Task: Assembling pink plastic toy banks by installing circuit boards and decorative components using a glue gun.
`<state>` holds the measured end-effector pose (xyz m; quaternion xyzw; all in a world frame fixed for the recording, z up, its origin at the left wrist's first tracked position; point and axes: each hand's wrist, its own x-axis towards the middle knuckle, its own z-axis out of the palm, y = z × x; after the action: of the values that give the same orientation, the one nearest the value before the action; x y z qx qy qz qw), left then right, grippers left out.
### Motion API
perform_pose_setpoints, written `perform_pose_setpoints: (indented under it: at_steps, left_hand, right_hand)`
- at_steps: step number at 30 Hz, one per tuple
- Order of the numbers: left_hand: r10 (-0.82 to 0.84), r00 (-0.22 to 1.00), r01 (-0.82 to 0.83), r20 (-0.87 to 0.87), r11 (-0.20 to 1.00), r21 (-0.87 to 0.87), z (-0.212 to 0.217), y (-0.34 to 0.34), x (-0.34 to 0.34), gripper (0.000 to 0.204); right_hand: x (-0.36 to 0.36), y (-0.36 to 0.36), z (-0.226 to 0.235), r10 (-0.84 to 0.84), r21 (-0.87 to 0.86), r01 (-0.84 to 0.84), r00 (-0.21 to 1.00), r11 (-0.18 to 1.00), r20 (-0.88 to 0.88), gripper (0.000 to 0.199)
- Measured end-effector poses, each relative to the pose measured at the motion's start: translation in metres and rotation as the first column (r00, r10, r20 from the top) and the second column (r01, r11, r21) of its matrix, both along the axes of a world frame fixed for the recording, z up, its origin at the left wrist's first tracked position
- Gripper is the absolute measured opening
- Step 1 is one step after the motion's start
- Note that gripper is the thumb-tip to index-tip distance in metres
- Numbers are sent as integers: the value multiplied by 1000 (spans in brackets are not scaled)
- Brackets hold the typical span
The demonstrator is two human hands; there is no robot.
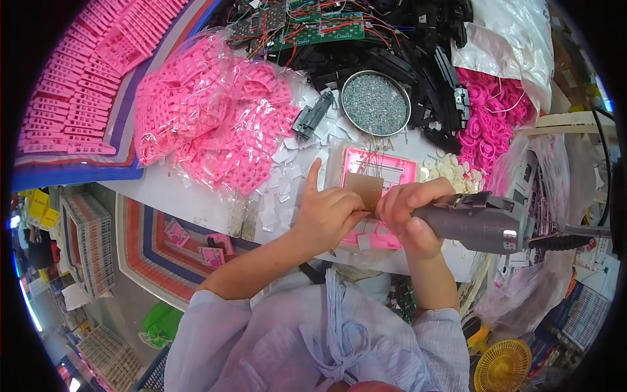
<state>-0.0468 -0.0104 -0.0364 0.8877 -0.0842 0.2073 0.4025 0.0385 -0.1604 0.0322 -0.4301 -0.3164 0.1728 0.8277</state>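
Observation:
A dark grey power screwdriver [471,223] lies sideways in my right hand [418,212], its front end toward the middle. My left hand [330,214] meets it there, fingertips pinched together and one finger pointing away; whatever they pinch is too small to make out. Under both hands sits an open pink plastic casing [408,171], with a brown circuit board [364,189] on it and thin wires running up from the board. My fingers partly cover the casing's near part.
Beyond the casing stands a round tin of small screws [377,101]. Bagged pink parts [222,111] lie left, black parts [398,62] and wired green boards [326,29] at the back, pink rings [486,124] right. A blue-edged tray [72,173] holds pink pieces.

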Motion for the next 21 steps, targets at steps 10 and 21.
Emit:
perform_pose_setpoints:
  at_steps: [10, 21]
  left_hand:
    - [-203, 960, 198, -192, 979, -44, 11, 22, -15, 85]
    - [-193, 965, 177, -177, 979, -103, 7, 17, -22, 79]
  right_hand:
    - [-11, -5, -10, 70, -72, -68, 997, 995, 18, 24]
    - [-15, -1, -24, 94, -229, -32, 960, 973, 264, 20]
